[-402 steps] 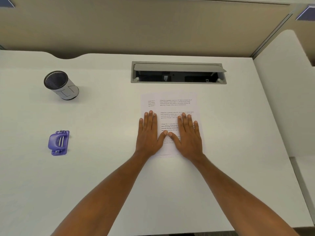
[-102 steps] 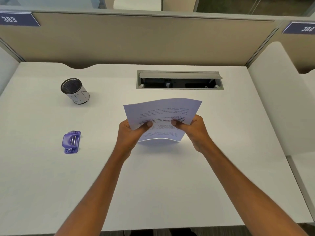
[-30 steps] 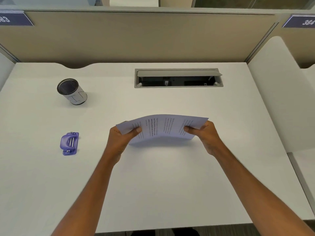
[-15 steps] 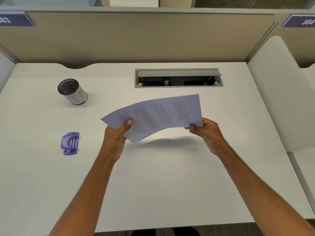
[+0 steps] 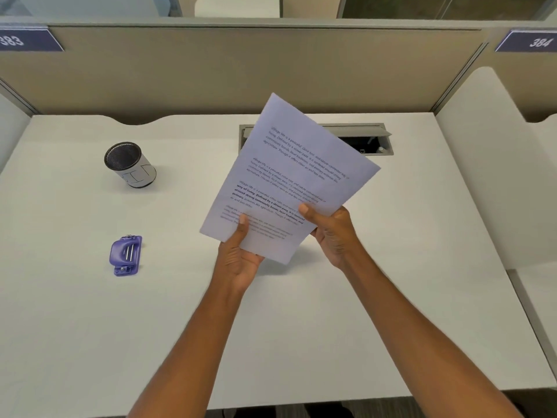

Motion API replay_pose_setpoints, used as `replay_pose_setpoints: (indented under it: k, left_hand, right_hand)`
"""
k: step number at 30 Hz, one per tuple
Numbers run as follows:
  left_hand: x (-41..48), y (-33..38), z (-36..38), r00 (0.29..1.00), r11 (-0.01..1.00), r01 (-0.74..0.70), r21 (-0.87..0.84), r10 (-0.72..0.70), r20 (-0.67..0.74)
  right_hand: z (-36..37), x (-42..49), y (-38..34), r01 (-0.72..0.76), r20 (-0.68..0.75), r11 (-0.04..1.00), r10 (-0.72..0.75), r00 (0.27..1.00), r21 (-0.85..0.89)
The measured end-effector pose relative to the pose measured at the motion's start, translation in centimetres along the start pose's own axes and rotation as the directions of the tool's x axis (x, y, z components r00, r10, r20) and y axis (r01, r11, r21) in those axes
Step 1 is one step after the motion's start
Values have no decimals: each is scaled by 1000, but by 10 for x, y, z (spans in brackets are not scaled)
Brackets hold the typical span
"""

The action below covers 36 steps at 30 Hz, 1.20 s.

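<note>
Both hands are closed on the near end of a printed paper (image 5: 297,173) and hold it up above the worktop (image 5: 301,333). The left hand (image 5: 241,257) pinches the lower left corner, thumb lying on the printed face and fingers hidden beneath. The right hand (image 5: 334,233) grips the lower right edge, thumb pressed on the text and fingers curled behind the sheet.

The white worktop fills most of the view, and both forearms reach out over its near edge. A beige partition (image 5: 211,70) runs along its far side, and a white side panel (image 5: 482,176) stands at its right.

The paper hangs in the air over the middle of the worktop, tilted so its far corner leans up and to the right, with its text facing the person. Whether it is one sheet or several cannot be told for sure. Its upper part covers the left end of a grey cable hatch (image 5: 373,132) set into the worktop.

A mesh pen cup (image 5: 131,165) stands well to the left. A purple hole punch (image 5: 125,254) lies nearer, also left. Number plates (image 5: 530,42) read 383 and 384.
</note>
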<state>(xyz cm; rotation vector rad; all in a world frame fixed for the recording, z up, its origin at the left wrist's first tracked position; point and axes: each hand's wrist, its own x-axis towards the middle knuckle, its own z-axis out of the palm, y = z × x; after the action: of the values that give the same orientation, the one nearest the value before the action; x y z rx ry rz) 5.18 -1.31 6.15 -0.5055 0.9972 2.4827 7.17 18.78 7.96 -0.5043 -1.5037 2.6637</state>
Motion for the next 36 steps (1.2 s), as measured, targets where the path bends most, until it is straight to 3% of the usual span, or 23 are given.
replay_pose_setpoints:
  k: [8, 14, 18, 26, 31, 36]
  left_hand:
    - [-2, 0, -11, 1000, 997, -4, -83, 4, -4]
    - [4, 26, -34, 999, 934, 1, 357, 17, -47]
    - [3, 29, -31, 994, 837, 25, 547, -77, 73]
    - [4, 17, -26, 998, 872, 57, 486, -65, -1]
    - [4, 15, -33, 997, 879, 72, 470, -57, -47]
    - [2, 19, -37, 996, 870, 77, 487, -51, -67]
  right_hand:
    - [-9, 3, -16, -5, -50, 995, 0, 999, -95]
    - [-34, -2, -30, -89, -6, 971, 90, 996, -221]
    - [-44, -6, -28, -181, 42, 932, 204, 978, -314]
    - [-47, -9, -16, -247, 40, 903, 278, 960, -351]
    - [-52, -7, -6, -252, -68, 862, 247, 967, -440]
    - [-49, -7, 9, -237, -101, 906, 215, 971, -350]
